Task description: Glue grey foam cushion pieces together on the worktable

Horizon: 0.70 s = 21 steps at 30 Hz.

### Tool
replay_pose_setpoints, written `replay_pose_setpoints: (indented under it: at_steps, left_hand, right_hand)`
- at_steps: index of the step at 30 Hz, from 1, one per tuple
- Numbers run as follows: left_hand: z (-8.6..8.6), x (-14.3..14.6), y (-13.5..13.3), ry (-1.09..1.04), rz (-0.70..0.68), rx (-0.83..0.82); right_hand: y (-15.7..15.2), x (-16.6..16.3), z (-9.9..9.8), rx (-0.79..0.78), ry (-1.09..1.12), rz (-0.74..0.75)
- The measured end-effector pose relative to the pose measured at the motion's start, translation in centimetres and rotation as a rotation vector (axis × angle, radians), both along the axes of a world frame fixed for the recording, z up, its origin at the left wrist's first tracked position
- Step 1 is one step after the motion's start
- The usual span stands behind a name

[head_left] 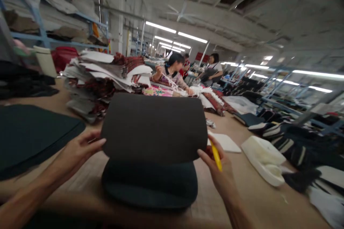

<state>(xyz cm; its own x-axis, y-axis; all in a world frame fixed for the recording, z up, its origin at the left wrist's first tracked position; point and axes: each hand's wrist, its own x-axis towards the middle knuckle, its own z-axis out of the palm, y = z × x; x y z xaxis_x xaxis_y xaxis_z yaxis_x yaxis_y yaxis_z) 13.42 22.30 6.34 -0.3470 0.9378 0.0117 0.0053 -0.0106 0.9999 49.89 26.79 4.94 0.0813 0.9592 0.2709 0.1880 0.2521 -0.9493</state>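
I hold the dark fabric panel upright between my hands: left hand pinching its left edge, right hand gripping the right edge and a yellow marker. It stands over a dark cushion on the counter.

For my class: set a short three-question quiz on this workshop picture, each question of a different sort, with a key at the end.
1. True or false: the left hand and the right hand both grip the dark grey panel, one at each side.
2. What else does the right hand hold? A) scissors B) a yellow pen C) a tape measure
3. Fill in: the raised panel stands over a dark ____ pad lying on the table.

Key
1. True.
2. B.
3. Green; it is rounded like the panel.
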Motion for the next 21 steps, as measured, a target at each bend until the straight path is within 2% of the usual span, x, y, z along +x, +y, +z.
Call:
replay_pose_setpoints:
  at_steps: [2, 4, 9, 13, 17, 21]
  left_hand:
    - [-0.9, 0.0, -0.9, -0.02, -0.103, -0.012]
    - [-1.3, 0.4, -0.6, 0.016, -0.151, 0.012]
    - [-1.8, 1.5, 0.6, 0.079, -0.134, 0.032]
    - [-3.1, 1.5, 0.4, 0.127, -0.145, 0.063]
    - [-4.5, 0.8, -0.3, 0.211, -0.203, -0.006]
    - [-4.9, 0.6, -0.7, 0.323, -0.183, -0.056]
  right_hand:
    - [-0.2, 0.9, -0.1, -0.024, 0.003, -0.018]
    - [-0.8, 1.7, -0.3, -0.057, 0.014, -0.029]
    - [-1.9, 2.7, -1.4, -0.126, -0.101, -0.118]
    - [-2.2, 2.7, -3.0, -0.163, -0.178, -0.108]
    - [-2.9, 2.5, -4.3, -0.213, -0.236, -0.107]
    - [-4.2, 2.4, -5.1, -0.223, -0.274, -0.079]
